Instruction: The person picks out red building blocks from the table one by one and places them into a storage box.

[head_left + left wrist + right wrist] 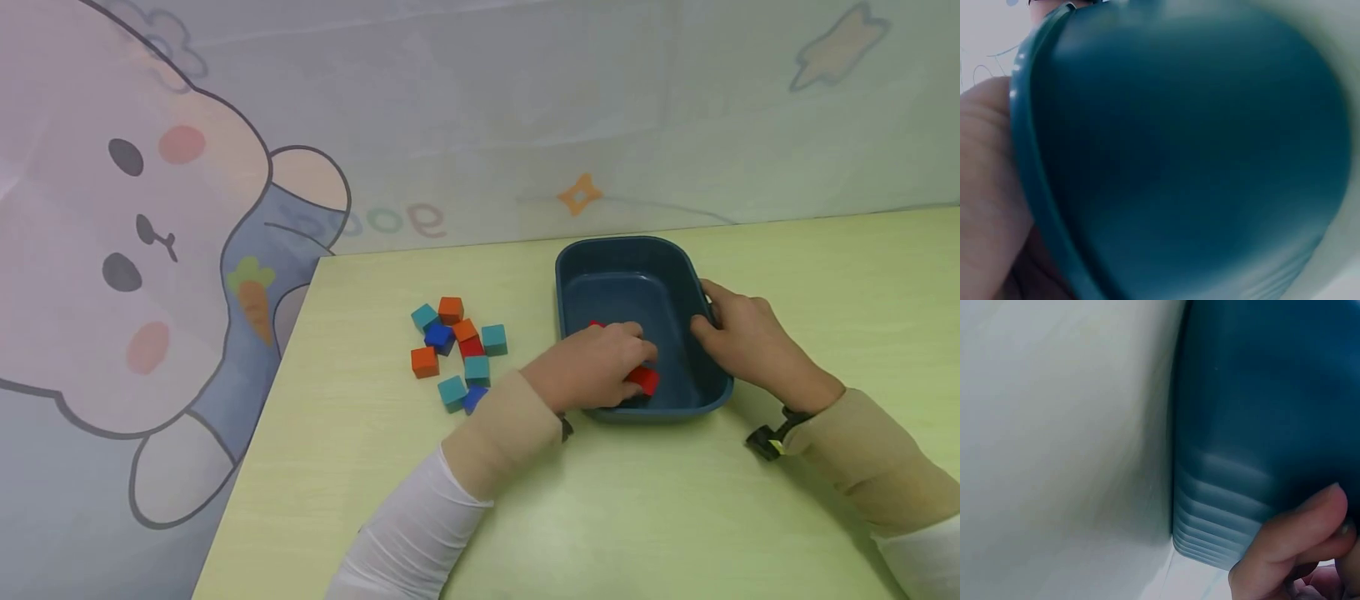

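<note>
Right of centre, the left hand [592, 362] curls its fingers round a red block [645, 381] inside the tray [626, 292], whose right rim the right hand [753, 346] grips.

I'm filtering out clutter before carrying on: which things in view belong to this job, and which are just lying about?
In the job:
left hand, red block at its fingertips
blue tub, gripped by right hand
loose blocks, probably

Just surroundings:
printed backdrop
table, merely a work surface

Cartoon-printed backdrop [480, 117], pale yellow-green table [637, 500]
</note>
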The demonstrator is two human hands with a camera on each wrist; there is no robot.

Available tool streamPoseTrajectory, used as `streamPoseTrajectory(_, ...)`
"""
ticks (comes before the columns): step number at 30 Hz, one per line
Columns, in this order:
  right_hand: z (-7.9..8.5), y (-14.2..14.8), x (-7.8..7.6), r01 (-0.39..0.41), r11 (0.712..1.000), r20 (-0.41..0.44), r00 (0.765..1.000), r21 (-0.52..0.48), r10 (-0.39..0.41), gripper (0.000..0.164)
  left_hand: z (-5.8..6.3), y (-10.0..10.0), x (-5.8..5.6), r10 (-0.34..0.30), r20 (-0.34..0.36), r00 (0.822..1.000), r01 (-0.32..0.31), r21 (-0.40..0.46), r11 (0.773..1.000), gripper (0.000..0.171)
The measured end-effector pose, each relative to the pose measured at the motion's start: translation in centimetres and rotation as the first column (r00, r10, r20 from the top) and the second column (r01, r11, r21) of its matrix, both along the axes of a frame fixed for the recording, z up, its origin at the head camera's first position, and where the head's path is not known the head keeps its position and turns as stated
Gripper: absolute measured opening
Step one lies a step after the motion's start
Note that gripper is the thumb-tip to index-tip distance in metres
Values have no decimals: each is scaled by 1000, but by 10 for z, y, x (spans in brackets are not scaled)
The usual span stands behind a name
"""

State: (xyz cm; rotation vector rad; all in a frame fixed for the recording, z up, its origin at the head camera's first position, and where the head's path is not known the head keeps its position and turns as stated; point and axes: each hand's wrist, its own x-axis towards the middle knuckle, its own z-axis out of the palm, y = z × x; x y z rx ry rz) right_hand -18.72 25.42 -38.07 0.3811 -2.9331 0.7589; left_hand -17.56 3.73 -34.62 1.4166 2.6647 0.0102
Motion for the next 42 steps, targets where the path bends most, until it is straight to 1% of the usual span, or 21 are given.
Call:
streamPoseTrajectory(4, 1, 0, -1, -6, 1000, -4, 1000, 6, 6, 49, 1, -2, -2, 11, -11, 1000, -11, 13, 1000, 20)
streamPoseTrajectory(8, 1, 1, -1, -7, 1000, -9, 1000, 8, 7, 49, 3, -2, -2, 19, 0, 1000, -19, 12, 1000, 21)
streamPoseTrajectory(13, 0, 2, 0, -5, 1000, 6, 1000, 3, 5, 49, 6, -3, -2, 23, 0, 1000, -23, 13, 1000, 23)
streamPoseTrajectory(19, -1, 2, 1, -4, 1000, -4, 1000, 1, 4, 49, 16, -16, -2, 55, -32, 998, -53, 73, 996, 29)
streamPoseTrajectory(24, -1, 3, 1, -5, 1000, -12, 1000, 1, 5, 49, 27, -35, -4, 96, -60, 993, -87, 139, 986, 26)
streamPoseTrajectory(28, -1, 3, 0, -8, 1000, -17, 1000, -7, 8, 48, 36, -57, -8, 166, -49, 985, -155, 178, 972, 24)
streamPoseTrajectory(32, -1, 1, 1, -11, 1000, -8, 1000, -14, 11, 49, 43, -82, -14, 238, -30, 971, -226, 218, 949, 26)
streamPoseTrajectory(35, -1, -1, 1, -12, 1000, -3, 1000, -14, 11, 49, 44, -101, -18, 288, -29, 957, -272, 253, 928, 25)
streamPoseTrajectory(37, -1, -1, 1, -14, 1000, -2, 1000, -15, 14, 49, 43, -113, -20, 322, -26, 946, -305, 260, 916, 25)
streamPoseTrajectory(39, -1, -1, 1, -14, 1000, 2, 1000, -14, 14, 49, 40, -124, -22, 351, -25, 936, -334, 251, 909, 25)
streamPoseTrajectory(42, -1, 0, 2, -11, 1000, 5, 1000, -13, 11, 49, 34, -136, -25, 391, 0, 920, -382, 214, 899, 26)
